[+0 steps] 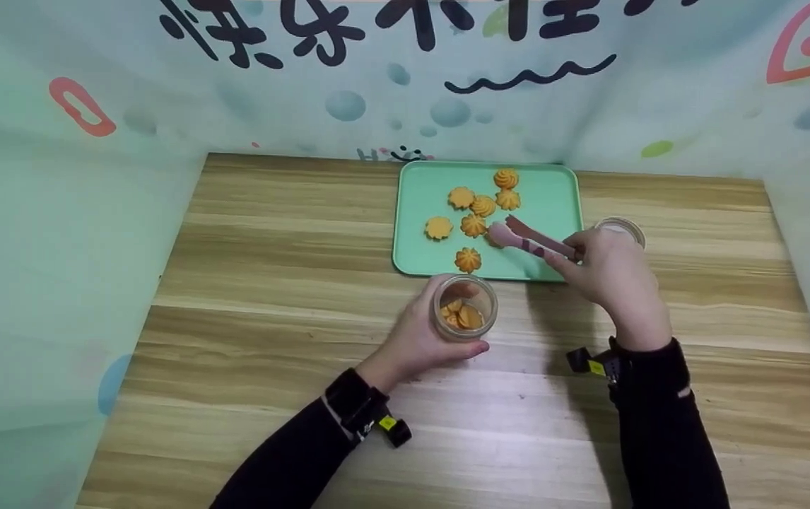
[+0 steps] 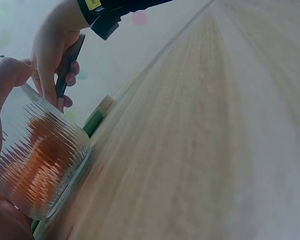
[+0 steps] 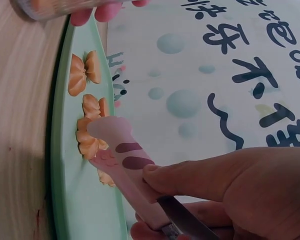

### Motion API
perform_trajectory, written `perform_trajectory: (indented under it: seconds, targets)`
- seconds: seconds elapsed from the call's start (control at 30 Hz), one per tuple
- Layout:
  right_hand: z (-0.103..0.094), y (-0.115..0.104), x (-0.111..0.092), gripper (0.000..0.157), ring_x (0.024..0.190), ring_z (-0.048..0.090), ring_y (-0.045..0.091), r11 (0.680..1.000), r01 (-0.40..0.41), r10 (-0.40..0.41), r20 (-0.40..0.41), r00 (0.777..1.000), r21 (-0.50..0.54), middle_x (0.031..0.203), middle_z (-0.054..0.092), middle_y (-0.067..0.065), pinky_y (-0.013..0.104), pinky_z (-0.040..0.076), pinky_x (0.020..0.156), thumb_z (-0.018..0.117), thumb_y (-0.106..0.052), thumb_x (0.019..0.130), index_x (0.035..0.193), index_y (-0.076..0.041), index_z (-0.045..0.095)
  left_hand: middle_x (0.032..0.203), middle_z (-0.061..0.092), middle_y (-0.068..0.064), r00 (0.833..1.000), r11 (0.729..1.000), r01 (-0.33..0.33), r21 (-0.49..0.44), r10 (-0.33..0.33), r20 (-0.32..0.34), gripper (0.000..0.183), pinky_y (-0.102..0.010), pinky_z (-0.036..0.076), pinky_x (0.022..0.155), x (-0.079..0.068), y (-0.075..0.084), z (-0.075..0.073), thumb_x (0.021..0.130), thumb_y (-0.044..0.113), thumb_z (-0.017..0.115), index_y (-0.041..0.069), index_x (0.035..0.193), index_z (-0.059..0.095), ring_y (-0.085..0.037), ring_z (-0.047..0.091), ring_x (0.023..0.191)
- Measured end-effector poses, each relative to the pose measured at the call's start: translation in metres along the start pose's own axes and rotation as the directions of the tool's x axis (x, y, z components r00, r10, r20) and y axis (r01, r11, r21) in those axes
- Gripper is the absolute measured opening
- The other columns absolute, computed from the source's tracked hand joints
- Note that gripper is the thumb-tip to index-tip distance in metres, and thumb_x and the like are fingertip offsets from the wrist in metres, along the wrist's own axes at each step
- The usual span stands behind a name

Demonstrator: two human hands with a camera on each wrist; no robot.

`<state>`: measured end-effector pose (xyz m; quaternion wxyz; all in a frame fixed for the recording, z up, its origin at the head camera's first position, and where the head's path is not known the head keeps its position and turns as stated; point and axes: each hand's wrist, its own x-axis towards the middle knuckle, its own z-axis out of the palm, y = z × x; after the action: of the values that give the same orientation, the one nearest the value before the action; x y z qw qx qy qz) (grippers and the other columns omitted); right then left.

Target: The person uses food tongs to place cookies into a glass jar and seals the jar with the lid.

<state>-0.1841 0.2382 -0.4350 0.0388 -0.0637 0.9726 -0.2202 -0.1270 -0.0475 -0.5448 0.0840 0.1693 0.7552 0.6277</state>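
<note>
My left hand [image 1: 415, 339] grips a ribbed clear glass jar [image 1: 492, 315] just in front of the tray, its mouth facing up. Several cookies [image 1: 469, 317] lie at the jar's bottom. In my right hand [image 1: 620, 286] is a pair of pink paw-tipped tongs [image 1: 543, 247], pinched between thumb and fingers. The tongs reach over the right part of a green tray [image 1: 415, 185]. Several flower-shaped cookies [image 1: 468, 259] are spread on it. One cookie is partly hidden by the tong tips; I cannot tell whether they touch it.
A round clear rim [image 1: 632, 227], probably of another glass container, shows to the tray's right, partly behind my right hand. The wooden table [image 1: 271, 283] meets a printed cloth backdrop [image 1: 292, 113] behind the tray. Cloth also hangs at both sides.
</note>
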Motion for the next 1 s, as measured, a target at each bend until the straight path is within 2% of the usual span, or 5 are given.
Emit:
perform_trajectory:
  seconds: [0.2,0.5,0.8,1.0]
  targets:
    - [-0.004,0.001,-0.001,0.038,0.076,0.055,0.027,1.000,-0.025,0.025,0.007,1.000,0.013,0.084,0.068,0.011,0.034,0.040,0.061,0.074,-0.039,0.099,0.104,-0.002,0.081,0.137,0.067,0.017,1.000,1.000,-0.001,-0.009,0.001,-0.001,0.094,-0.042,0.047,0.120,0.000,0.000,0.000,0.066,0.042,0.102,0.045,0.143,0.050,-0.007,0.061,0.131]
    - [-0.006,0.000,-0.003,0.035,0.077,0.054,0.026,1.000,-0.014,0.014,-0.007,1.000,0.010,0.084,0.067,0.010,0.034,0.040,0.060,0.075,-0.039,0.097,0.099,-0.005,0.081,0.137,0.067,0.014,0.999,0.999,-0.034,-0.002,0.034,0.004,0.092,-0.039,0.045,0.122,0.000,0.000,-0.001,0.069,0.040,0.101,0.038,0.145,0.049,-0.006,0.061,0.132]
    - [-0.010,-0.005,-0.007,0.034,0.078,0.051,0.026,1.000,0.015,-0.014,-0.032,0.999,0.018,0.086,0.067,0.012,0.036,0.037,0.064,0.075,-0.037,0.098,0.100,-0.005,0.082,0.137,0.067,0.013,1.000,1.000,-0.026,-0.015,0.026,0.008,0.094,-0.039,0.046,0.122,0.000,-0.001,-0.002,0.067,0.038,0.102,0.037,0.145,0.050,-0.007,0.061,0.132]
    - [-0.015,-0.007,-0.010,0.035,0.080,0.052,0.027,0.999,-0.001,0.002,-0.025,1.000,0.034,0.091,0.067,0.013,0.036,0.038,0.066,0.074,-0.038,0.099,0.103,-0.004,0.081,0.137,0.067,0.013,1.000,1.000,-0.024,-0.013,0.024,0.004,0.095,-0.040,0.046,0.121,0.000,-0.002,-0.002,0.067,0.038,0.102,0.037,0.145,0.050,-0.008,0.061,0.132]
